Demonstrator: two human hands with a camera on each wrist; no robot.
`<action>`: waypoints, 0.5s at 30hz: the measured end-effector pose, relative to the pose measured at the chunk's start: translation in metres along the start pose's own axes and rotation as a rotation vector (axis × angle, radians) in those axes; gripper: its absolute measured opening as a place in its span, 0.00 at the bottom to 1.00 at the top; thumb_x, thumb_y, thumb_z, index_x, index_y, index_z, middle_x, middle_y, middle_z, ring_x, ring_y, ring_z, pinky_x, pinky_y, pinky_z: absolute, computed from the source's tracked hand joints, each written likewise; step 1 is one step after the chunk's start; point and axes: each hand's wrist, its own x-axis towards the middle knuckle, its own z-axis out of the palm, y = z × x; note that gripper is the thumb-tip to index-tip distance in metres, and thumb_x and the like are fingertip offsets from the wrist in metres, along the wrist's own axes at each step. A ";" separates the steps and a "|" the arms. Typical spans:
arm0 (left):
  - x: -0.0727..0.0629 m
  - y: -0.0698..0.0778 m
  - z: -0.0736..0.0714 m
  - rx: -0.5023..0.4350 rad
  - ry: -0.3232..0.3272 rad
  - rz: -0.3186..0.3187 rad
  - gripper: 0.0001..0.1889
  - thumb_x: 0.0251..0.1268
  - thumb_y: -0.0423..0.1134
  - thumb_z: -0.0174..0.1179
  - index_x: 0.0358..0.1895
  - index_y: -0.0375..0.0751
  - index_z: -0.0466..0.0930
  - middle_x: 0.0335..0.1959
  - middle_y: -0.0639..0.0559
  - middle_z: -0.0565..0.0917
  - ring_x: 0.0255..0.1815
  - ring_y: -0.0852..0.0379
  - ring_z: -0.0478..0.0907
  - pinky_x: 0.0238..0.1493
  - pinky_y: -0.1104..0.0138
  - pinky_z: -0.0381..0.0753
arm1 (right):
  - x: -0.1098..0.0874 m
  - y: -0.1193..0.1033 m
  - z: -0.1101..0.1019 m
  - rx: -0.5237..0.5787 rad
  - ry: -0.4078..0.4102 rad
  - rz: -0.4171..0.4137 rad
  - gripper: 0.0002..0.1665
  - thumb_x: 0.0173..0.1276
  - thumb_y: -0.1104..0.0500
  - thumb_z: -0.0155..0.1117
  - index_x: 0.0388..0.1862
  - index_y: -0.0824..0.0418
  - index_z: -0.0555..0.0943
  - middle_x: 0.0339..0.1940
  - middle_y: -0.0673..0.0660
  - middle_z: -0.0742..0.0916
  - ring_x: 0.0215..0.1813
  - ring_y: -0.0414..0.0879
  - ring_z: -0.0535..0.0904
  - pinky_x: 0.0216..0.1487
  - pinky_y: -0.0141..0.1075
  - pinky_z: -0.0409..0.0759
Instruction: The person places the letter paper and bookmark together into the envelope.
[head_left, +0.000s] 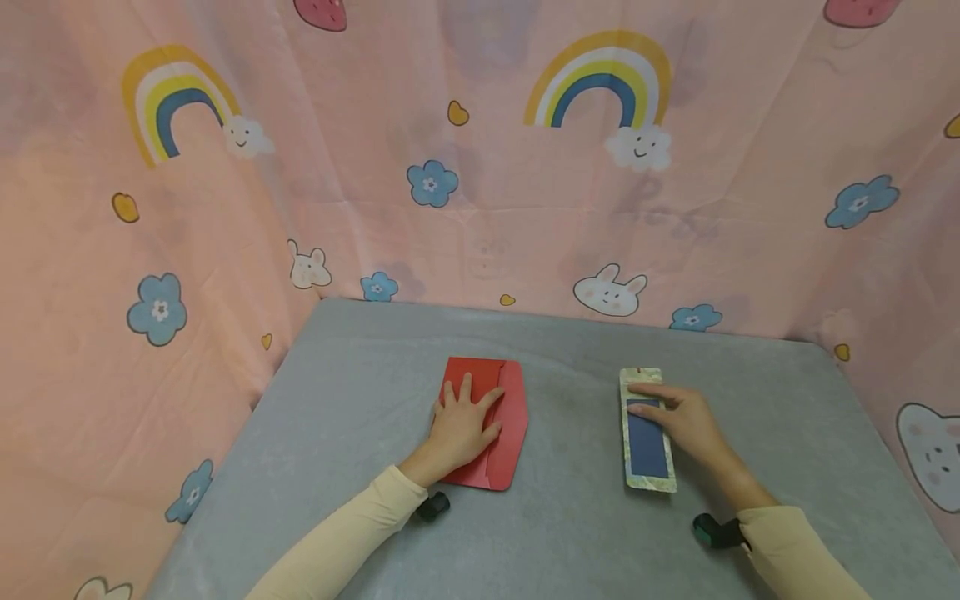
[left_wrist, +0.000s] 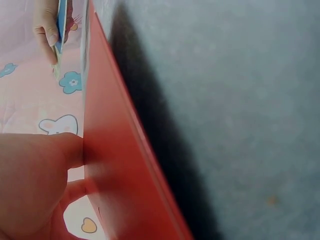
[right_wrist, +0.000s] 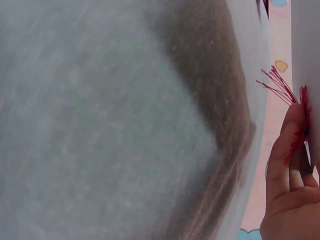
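In the head view, my left hand (head_left: 460, 427) rests with spread fingers on a red envelope (head_left: 512, 433), whose flap side lies to the right. The left wrist view shows the thumb and a finger against the face of the envelope (left_wrist: 112, 150), its near edge raised over a shadow. My right hand (head_left: 693, 425) pinches a tall, narrow bookmark (head_left: 647, 450) with a dark blue panel and a pale green patterned border. Red tassel threads (right_wrist: 280, 87) spread by the right fingers in the right wrist view. That bookmark's back looks plain and pale there.
A grey cloth-covered table (head_left: 570, 533) lies under both hands. Pink printed curtain (head_left: 495, 233) hangs behind it and along the sides. Small dark devices sit at the left wrist (head_left: 433, 506) and the right wrist (head_left: 716, 531).
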 end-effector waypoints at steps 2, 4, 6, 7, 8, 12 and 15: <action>0.000 0.000 0.000 0.000 0.000 -0.001 0.30 0.68 0.53 0.60 0.73 0.61 0.66 0.76 0.30 0.59 0.73 0.21 0.57 0.62 0.32 0.66 | 0.001 -0.001 0.000 -0.012 -0.005 -0.007 0.29 0.66 0.42 0.66 0.63 0.51 0.81 0.67 0.61 0.80 0.63 0.49 0.73 0.52 0.33 0.72; 0.000 0.000 0.001 0.003 -0.002 -0.002 0.31 0.68 0.53 0.60 0.73 0.61 0.65 0.76 0.30 0.59 0.73 0.22 0.57 0.62 0.32 0.66 | 0.002 -0.001 -0.001 -0.021 -0.027 -0.021 0.30 0.67 0.42 0.65 0.65 0.51 0.79 0.69 0.62 0.79 0.65 0.51 0.73 0.53 0.33 0.71; 0.000 0.000 0.001 0.007 -0.001 -0.001 0.31 0.68 0.53 0.60 0.73 0.61 0.65 0.76 0.30 0.59 0.73 0.22 0.57 0.62 0.32 0.67 | 0.003 -0.002 -0.003 -0.020 -0.056 -0.050 0.30 0.68 0.44 0.65 0.67 0.52 0.77 0.70 0.63 0.78 0.66 0.54 0.72 0.53 0.37 0.72; 0.000 0.000 0.001 0.011 -0.002 -0.001 0.31 0.68 0.53 0.60 0.73 0.61 0.65 0.76 0.30 0.59 0.73 0.22 0.57 0.62 0.32 0.67 | 0.003 -0.003 -0.004 -0.014 -0.075 -0.064 0.30 0.69 0.46 0.65 0.67 0.53 0.77 0.69 0.63 0.79 0.59 0.54 0.76 0.49 0.38 0.73; 0.000 0.000 0.001 0.014 -0.001 0.000 0.31 0.68 0.53 0.60 0.73 0.61 0.65 0.76 0.30 0.59 0.73 0.22 0.57 0.62 0.32 0.67 | 0.003 -0.003 -0.005 -0.008 -0.094 -0.079 0.30 0.69 0.47 0.65 0.68 0.54 0.76 0.68 0.64 0.79 0.55 0.52 0.77 0.46 0.38 0.73; 0.000 0.000 0.001 0.020 0.005 0.002 0.30 0.68 0.54 0.60 0.73 0.61 0.66 0.76 0.30 0.60 0.73 0.22 0.58 0.61 0.33 0.67 | 0.004 -0.007 -0.008 0.035 -0.164 -0.111 0.30 0.70 0.52 0.65 0.69 0.56 0.74 0.67 0.65 0.79 0.37 0.39 0.71 0.34 0.33 0.68; 0.000 0.000 0.001 0.017 0.005 0.001 0.30 0.68 0.53 0.60 0.73 0.60 0.66 0.76 0.30 0.60 0.73 0.21 0.58 0.62 0.32 0.67 | 0.004 -0.010 -0.009 0.064 -0.192 -0.105 0.31 0.71 0.54 0.64 0.71 0.55 0.72 0.70 0.65 0.76 0.39 0.34 0.71 0.36 0.30 0.69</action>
